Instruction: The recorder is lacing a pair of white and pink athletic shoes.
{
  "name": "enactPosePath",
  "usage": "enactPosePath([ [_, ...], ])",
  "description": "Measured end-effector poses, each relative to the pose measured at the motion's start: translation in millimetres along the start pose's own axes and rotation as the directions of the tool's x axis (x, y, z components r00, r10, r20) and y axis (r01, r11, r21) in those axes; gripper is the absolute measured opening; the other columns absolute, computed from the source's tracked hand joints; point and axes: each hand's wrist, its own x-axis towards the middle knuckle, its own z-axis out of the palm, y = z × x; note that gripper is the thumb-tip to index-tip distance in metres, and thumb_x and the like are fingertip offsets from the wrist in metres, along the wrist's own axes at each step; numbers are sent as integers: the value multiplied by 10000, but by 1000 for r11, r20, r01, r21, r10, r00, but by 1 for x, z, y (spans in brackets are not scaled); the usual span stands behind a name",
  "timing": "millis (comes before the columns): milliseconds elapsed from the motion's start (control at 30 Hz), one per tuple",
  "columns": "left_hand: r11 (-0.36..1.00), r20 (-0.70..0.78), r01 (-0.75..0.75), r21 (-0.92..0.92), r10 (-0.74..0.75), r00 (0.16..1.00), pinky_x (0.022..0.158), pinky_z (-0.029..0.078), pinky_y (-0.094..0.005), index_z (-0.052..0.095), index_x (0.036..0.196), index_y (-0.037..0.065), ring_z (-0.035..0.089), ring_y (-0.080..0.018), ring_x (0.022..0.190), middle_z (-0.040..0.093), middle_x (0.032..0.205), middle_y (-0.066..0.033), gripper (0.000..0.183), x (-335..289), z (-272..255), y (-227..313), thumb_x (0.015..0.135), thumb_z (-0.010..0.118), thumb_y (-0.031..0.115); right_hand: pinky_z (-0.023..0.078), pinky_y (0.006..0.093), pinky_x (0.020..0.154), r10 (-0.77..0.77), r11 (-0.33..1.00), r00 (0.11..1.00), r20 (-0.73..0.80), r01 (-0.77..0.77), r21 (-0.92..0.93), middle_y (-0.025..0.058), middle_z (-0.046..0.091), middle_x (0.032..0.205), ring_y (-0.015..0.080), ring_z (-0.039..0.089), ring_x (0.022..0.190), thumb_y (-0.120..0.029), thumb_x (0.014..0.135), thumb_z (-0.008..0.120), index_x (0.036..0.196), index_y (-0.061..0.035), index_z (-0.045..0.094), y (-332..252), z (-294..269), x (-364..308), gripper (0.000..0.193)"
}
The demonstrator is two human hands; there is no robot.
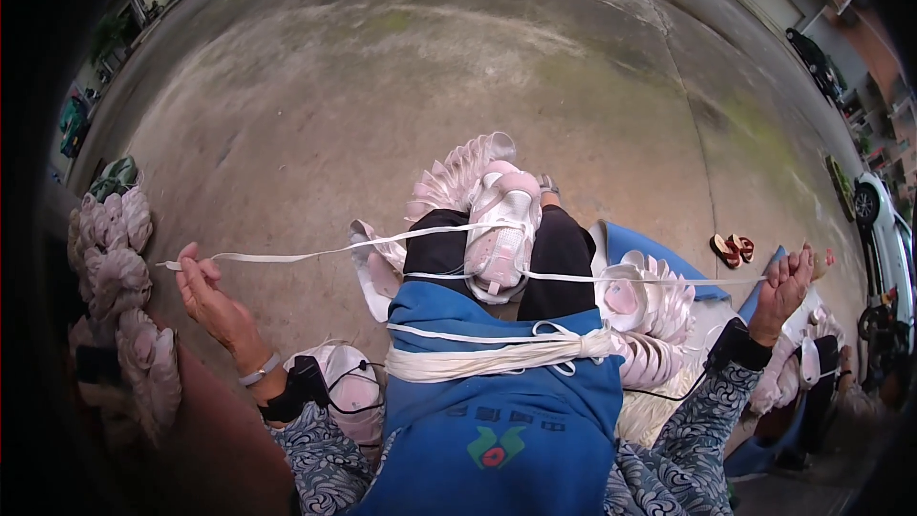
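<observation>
A pink and white sneaker upper [500,247] sits between my knees, its toe pointing away from me. White shoelace [315,254] runs out from both sides of it, pulled nearly straight. At the far left my left hand [212,298] is raised, fingers closed around one stretch of the lace. My right hand [785,294], out to the right, is closed in a fist on the other end. Across my lap, over the blue apron [497,420], lies a bundle of white laces [497,355].
Stacked pink and white shoe pieces [463,172] lie beyond my knees, with more [650,296] to the right and a pile [115,258] at far left. A pair of sandals [732,249] rests on the concrete. Another person's arm [844,368] shows at far right, near a parked white car [884,229].
</observation>
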Motion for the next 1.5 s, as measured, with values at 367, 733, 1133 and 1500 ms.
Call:
enactPosePath([
  [367,970,663,208,128,-240,709,645,419,-225,564,1202,29,469,-79,636,460,656,21,284,-112,115,-25,999,401,143,428,277,603,502,602,698,511,142,-786,45,572,724,153,533,653,-152,868,612,928,14,672,130,107,-132,187],
  [733,913,874,-171,371,-281,397,684,480,-404,534,1086,-10,602,-328,729,600,745,-170,205,-192,178,-108,955,419,98,481,447,665,609,354,502,614,520,-777,173,567,863,363,600,767,-294,816,669,885,-23,626,202,148,-185,283],
  [1133,771,863,-389,504,-471,185,668,460,-498,508,971,-20,597,-449,772,593,766,-273,209,-182,191,-94,947,464,183,483,450,696,713,495,424,558,259,-829,222,624,806,404,610,760,-134,829,517,859,5,610,212,139,-157,170],
  [1500,831,878,-285,477,-435,201,720,470,-455,552,900,-19,600,-418,828,619,848,-243,193,-166,209,-98,900,530,173,486,465,712,626,394,398,671,581,-712,222,637,829,407,615,801,-141,858,545,864,7,645,198,144,-93,178],
])
